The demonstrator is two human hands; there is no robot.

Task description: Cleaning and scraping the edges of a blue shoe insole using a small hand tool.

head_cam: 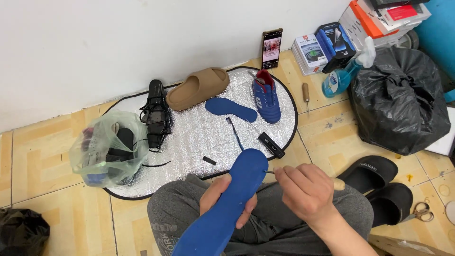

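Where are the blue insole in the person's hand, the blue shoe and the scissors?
Blue insole (237, 189), head view, on its middle.
Blue shoe (266, 97), head view, on its laced upper.
Scissors (421, 212), head view, on the handles.

Your left hand (222, 196) grips a matt blue foam-like insole (227, 204). At twelve o'clock: crinkled, shiny silver foil mat (199, 132). At ten: thin clear plastic bag (108, 148). At two: glossy black plastic sack (400, 95). Floor: smooth glazed tile (42, 156).

Sandal (197, 87) lies left of shoe (266, 96), both on mat (189, 137).
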